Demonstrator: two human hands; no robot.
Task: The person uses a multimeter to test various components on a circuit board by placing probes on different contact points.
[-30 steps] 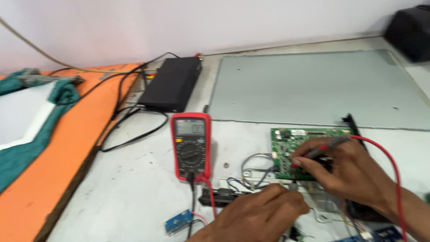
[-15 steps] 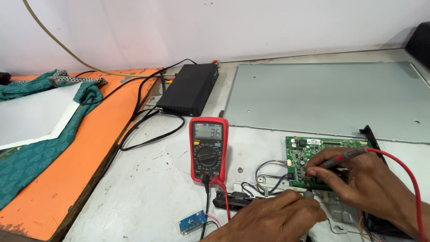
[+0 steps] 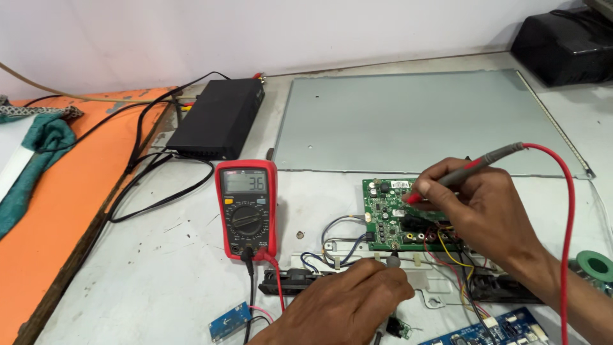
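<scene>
A green circuit board (image 3: pixel 389 214) lies on the white bench in front of a large grey metal panel (image 3: pixel 415 118). My right hand (image 3: pixel 476 207) is shut on a red test probe (image 3: pixel 469 165) whose tip touches the board. My left hand (image 3: pixel 348 306) pinches a black probe (image 3: pixel 394 260) against the board's lower edge. A red multimeter (image 3: pixel 246 207) lies to the left of the board with its display lit. Red and black leads run from its base toward my hands.
A black box (image 3: pixel 217 118) with cables sits at the back left. An orange mat (image 3: pixel 57 211) with a teal cloth (image 3: pixel 35 160) covers the left side. Small blue boards (image 3: pixel 230 321) (image 3: pixel 491 329) lie near the front edge, a green tape roll (image 3: pixel 595 265) at right, a black bag (image 3: pixel 562 41) far right.
The view has shifted, so everything sits further right and closer. My right hand has lifted the red probe more upright on the board. My left hand stays at the board's lower edge.
</scene>
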